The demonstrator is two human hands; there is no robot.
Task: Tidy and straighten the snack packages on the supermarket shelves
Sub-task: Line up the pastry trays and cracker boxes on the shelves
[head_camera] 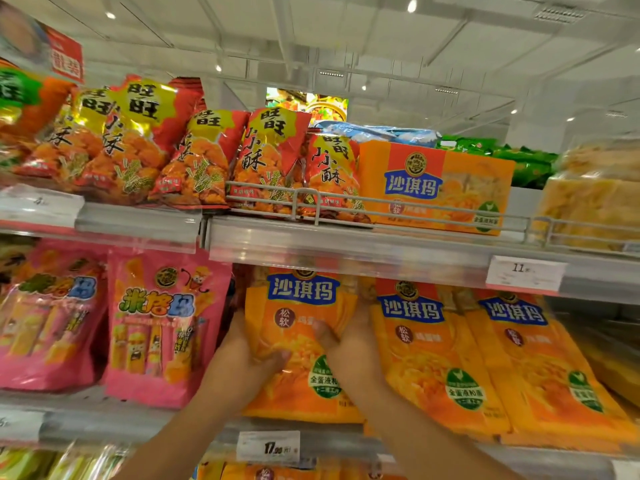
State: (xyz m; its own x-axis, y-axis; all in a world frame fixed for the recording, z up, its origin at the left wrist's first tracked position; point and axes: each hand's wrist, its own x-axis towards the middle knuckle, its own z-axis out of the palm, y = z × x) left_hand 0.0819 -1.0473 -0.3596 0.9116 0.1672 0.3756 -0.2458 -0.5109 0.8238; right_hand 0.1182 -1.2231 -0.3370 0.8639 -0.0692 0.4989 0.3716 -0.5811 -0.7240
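Both hands grasp one orange packet (304, 341): left hand (242, 358) fingers behind, thumb in front; right hand (349, 348) likewise.

"What colours are the bags?"
"The top bags (204, 157) are red and yellow. The lower packs (440, 355) are orange with blue labels and green circles. The left bags (162, 327) are pink."

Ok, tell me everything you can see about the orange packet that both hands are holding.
The orange packet is a glossy soft plastic bag with a blue name banner, a dark red round badge and a green seal. It stands leaning on the middle shelf, leftmost of three alike. The left hand grips its left edge, the right hand its right side.
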